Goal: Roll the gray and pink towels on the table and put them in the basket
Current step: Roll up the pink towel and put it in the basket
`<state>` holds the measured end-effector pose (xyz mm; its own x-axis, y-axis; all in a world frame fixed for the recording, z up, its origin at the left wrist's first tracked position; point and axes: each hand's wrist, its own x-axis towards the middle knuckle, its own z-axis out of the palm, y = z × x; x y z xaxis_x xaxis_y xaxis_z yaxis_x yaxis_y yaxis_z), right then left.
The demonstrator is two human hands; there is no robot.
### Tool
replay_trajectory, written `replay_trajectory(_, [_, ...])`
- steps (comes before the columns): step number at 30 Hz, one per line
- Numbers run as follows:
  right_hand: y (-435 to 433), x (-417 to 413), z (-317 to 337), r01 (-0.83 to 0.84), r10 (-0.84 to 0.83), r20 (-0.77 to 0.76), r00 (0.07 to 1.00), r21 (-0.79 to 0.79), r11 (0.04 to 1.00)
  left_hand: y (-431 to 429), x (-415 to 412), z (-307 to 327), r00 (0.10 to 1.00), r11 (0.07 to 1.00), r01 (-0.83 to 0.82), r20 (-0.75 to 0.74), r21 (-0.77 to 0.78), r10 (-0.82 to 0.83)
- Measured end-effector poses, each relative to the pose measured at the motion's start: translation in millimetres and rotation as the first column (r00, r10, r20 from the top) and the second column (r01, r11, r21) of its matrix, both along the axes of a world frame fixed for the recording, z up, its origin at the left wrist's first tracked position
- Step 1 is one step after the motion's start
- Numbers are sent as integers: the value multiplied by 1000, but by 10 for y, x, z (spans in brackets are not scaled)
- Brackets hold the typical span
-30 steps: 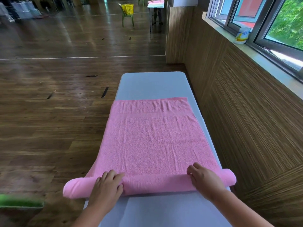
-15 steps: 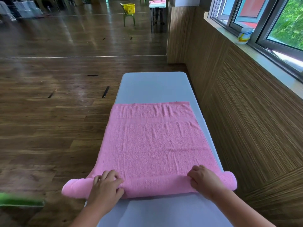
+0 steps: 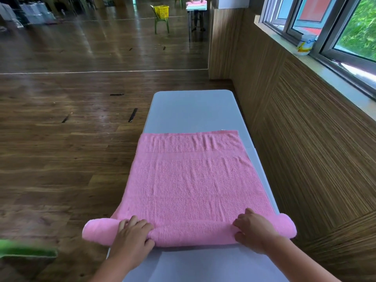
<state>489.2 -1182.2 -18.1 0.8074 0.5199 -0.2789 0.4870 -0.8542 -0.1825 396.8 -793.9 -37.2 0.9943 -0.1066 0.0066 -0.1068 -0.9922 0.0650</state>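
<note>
Both forearms are cut off by the lower edge, and a blurred green object [image 3: 26,248] left of the left hand [image 3: 133,236] runs out of frame, too smeared to identify. The left hand and right hand [image 3: 253,231] grip the rolled near end of a pink towel [image 3: 191,180] on a pale gray table [image 3: 193,110]. The fingers are curled over the top of the roll and the thumbs are pressed to its near side. How tightly the roll is wound under the palms cannot be seen.

The roll lies across the table between and beyond both hands. Its left end juts past the left fingers and overhangs the table edge, and its right end pokes out beyond the right fingers. Ahead of the fingertips the unrolled towel lies flat, and bare tabletop shows beyond its far hem.

A wood-panelled wall runs close along the right-hand side, with a white container [image 3: 305,44] on the windowsill. Far ahead across the dark wooden floor, a yellow basket [image 3: 161,11] sits on a green chair [image 3: 161,25] beside another table [image 3: 196,7].
</note>
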Motion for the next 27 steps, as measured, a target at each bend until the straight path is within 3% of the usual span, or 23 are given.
replay_trajectory(6, [20,12,10,123,-136,68,988,164,979,38,68,44,998,1000,-15,57,-12,16])
replay_trajectory(10, [-20,1,-39,68,-94,131,987,190,979,-4,95,103,990,993,-51,126,-105,64])
replay_trajectory(14, [-67,-5,-43,-24,10,130,991,107,994,45,25,-2,997,988,-51,49,-144,59])
replay_trajectory(18, [-8,37,-22,-12,11,136,991,7,1000,47,1,-24,998,991,-59,-39,-123,55])
replay_trajectory(22, [28,78,78,-34,30,52,998,91,995,57,-1,-46,999,994,-52,-1,-91,52])
replay_trajectory(27, [-24,50,-19,32,-64,125,990,245,969,71,43,9,995,993,-42,82,-107,50])
